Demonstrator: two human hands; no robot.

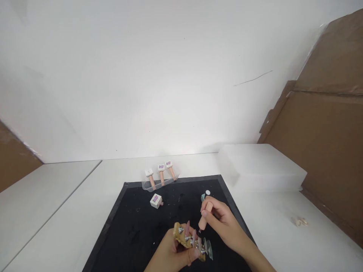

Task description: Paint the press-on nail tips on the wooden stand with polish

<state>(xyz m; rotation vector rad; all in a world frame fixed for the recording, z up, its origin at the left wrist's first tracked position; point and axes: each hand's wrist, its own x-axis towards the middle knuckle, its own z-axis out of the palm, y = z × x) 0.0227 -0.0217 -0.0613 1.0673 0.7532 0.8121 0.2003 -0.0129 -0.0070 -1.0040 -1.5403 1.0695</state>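
My left hand (170, 252), near the front of the black mat, is closed around a yellowish nail tip stand (177, 229). Metal pegs on it carry several false nails: pink ones such as the upright pink nail tip (187, 228), and clear greenish ones at the right end, like the clear nail tip (210, 249). Pinched between the fingers of my right hand (225, 223) is a nail polish brush (206, 216) with a peach handle. Its dark tip points down at the nails in the middle of the row; whether it touches one I cannot tell.
A white square polish bottle (155, 200), capless, lies on the black mat (136, 223). Behind it, a clear tray (148, 187) holds three peach-capped bottles. A small teal item (203, 197) and white disc (208, 192) sit beyond my right hand. A white block (263, 170) stands right.
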